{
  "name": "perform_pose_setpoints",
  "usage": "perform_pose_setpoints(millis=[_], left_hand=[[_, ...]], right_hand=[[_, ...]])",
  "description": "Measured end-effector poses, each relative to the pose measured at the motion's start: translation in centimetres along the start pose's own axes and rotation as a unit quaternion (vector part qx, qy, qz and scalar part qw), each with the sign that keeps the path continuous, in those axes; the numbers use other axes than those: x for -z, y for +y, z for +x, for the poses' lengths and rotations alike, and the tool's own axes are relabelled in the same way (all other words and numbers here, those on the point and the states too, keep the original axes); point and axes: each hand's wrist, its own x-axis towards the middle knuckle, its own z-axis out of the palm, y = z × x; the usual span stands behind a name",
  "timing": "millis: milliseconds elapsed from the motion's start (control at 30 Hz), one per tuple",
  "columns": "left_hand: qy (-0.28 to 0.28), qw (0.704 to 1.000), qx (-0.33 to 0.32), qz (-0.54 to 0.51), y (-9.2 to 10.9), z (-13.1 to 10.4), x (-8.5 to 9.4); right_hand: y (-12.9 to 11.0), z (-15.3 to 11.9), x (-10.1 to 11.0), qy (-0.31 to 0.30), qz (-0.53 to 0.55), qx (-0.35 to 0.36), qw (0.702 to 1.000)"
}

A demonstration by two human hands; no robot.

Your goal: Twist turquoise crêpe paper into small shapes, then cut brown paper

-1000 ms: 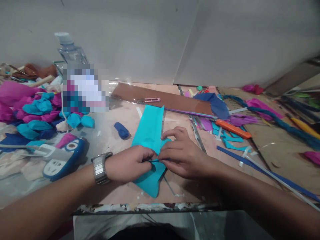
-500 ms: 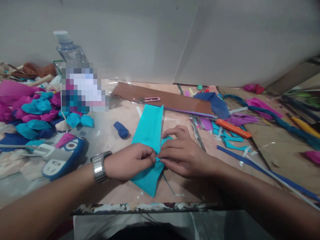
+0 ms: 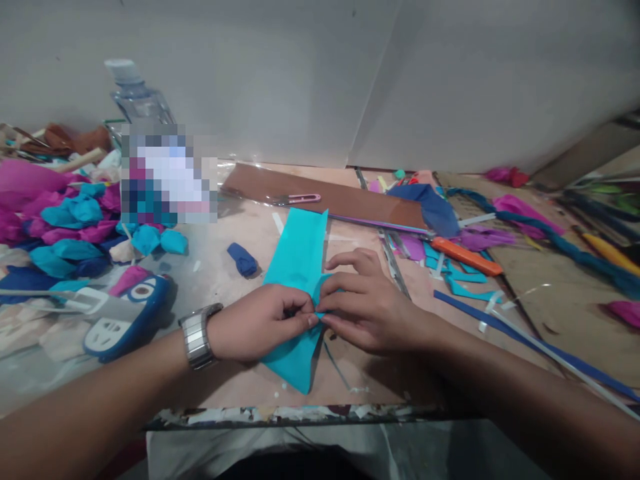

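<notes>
A long turquoise paper strip (image 3: 297,250) lies on the table under my hands, its pointed lower end near the front edge. Over the strip, my left hand (image 3: 273,320), with a metal watch on the wrist, pinches a small turquoise piece between thumb and forefinger. My right hand (image 3: 363,303) meets it fingertip to fingertip and grips the right side of the same turquoise piece (image 3: 327,283), part of which stands up behind the fingers. Left of the strip rests a small dark blue twisted paper piece (image 3: 243,259).
Brown paper (image 3: 325,193) bears a pink cutter (image 3: 303,199). An orange cutter (image 3: 465,257) lies to the right among scraps. At left are crumpled paper pieces (image 3: 83,207), a blue power strip (image 3: 130,320) and a bottle (image 3: 137,97); a braided cord (image 3: 545,230) lies far right.
The small turquoise piece shows more between my hands, its upper part shifted slightly left. My fingers have moved only slightly and keep their pinch.
</notes>
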Motion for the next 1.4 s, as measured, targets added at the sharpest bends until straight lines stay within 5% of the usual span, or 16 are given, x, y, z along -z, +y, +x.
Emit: perform_pose_setpoints(millis=[567, 1033, 1400], left_hand=[[0.022, 1.000, 0.002, -0.019, -0.2, 0.2, -0.3], [0.074, 0.984, -0.043, 0.159, 0.8, -0.2, -0.5], [0.117, 0.957, -0.091, 0.248, 0.2, -0.2, -0.9]], right_hand=[[-0.1, 0.1, -0.1, 0.016, -0.010, 0.015, 1.000], [-0.2, 0.0, -0.1, -0.070, -0.011, -0.010, 0.997], [-0.3, 0.2, 0.0, -0.080, -0.010, -0.042, 0.996]])
